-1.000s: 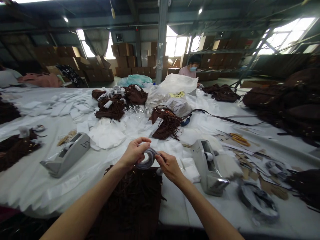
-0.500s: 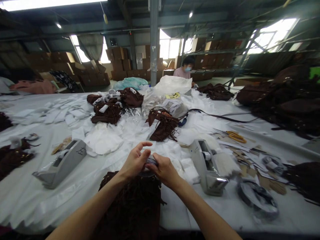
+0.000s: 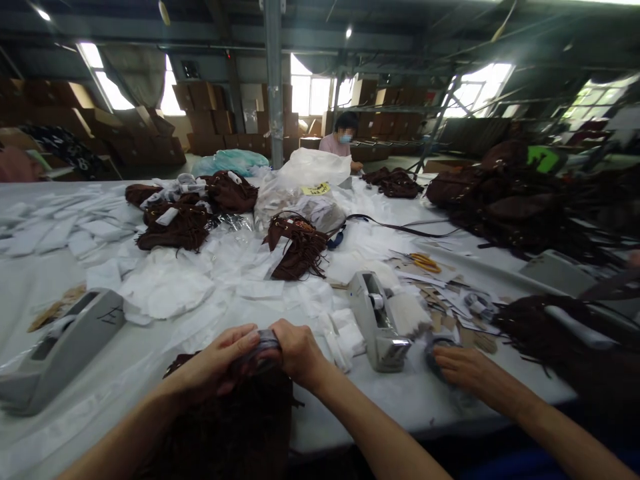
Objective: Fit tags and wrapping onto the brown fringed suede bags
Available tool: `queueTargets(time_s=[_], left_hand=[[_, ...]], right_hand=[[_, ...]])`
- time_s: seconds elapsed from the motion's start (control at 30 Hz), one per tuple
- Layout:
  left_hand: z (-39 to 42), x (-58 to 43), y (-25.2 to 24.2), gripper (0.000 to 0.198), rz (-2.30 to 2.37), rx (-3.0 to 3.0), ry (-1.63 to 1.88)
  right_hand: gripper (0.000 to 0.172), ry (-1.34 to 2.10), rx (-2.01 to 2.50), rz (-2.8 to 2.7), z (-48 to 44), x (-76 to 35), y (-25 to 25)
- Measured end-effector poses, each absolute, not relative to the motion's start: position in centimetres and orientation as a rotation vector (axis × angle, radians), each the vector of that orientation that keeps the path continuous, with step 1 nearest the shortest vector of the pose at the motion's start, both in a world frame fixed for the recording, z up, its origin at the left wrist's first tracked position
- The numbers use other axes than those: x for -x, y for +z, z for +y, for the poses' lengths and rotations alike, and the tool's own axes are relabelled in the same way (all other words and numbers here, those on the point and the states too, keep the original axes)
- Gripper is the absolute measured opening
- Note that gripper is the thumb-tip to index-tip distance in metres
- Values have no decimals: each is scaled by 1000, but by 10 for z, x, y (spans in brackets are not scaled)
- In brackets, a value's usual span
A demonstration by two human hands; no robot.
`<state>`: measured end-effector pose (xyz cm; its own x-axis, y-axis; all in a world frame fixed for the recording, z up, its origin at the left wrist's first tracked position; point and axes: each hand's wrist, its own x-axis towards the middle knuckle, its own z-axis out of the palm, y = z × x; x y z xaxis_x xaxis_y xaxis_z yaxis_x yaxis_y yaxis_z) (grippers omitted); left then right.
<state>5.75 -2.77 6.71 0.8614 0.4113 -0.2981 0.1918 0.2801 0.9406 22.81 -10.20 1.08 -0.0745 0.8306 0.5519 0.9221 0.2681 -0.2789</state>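
Observation:
Between my two hands is a grey, plastic-wrapped coil (image 3: 266,339), held above a dark brown fringed bag (image 3: 225,427) at the table's near edge. My left hand (image 3: 227,353) is closed on the coil's left side, thumb on top. On the other side, my right hand (image 3: 299,350) grips it with curled fingers. The coil's lower part is hidden by my fingers and blends into the bag. Part of the bag lies under my forearms.
Grey tape dispensers (image 3: 380,327) stand on both sides. A co-worker's hand (image 3: 460,367) reaches in from the right onto another wrapped coil (image 3: 436,350). Yellow-handled scissors (image 3: 424,262), white padding (image 3: 165,283) and brown fringed bags (image 3: 297,247) lie farther off. Another person (image 3: 340,139) sits opposite.
My view has turned right, so the table things sit farther left. My left fingers, partly raised before, now close round the coil. A co-worker's hand has come in at the right.

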Motion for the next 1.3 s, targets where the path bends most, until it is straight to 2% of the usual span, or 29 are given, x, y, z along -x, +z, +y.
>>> queueTargets(time_s=[0.43, 0.63, 0.7, 0.8, 0.9, 0.97, 1.17, 1.3], left_hand=[[-39, -62, 6, 30, 526, -1053, 341], [-39, -62, -3, 28, 579, -949, 494], [-37, -59, -9, 26, 590, -917, 532], [-34, -56, -20, 27, 625, -882, 585], [-34, -53, -25, 26, 610, -865, 644], [-32, -51, -22, 28, 603, -863, 693], [-26, -46, -1, 33, 643, -928, 712], [-26, -37, -8, 35, 708, -906, 740]], right_hand=[[49, -186, 1823, -1981, -103, -237, -20], [51, -269, 1909, -1448, -151, -214, -6], [52, -200, 1935, -1327, -178, -189, -20], [63, -34, 2017, -1407, -205, -148, -61], [74, 190, 2088, -1539, -206, -128, -92], [80, 301, 2060, -1617, -196, -131, -95], [71, 335, 1925, -1691, -153, -156, -68], [65, 268, 1919, -1677, -142, -158, -63]])
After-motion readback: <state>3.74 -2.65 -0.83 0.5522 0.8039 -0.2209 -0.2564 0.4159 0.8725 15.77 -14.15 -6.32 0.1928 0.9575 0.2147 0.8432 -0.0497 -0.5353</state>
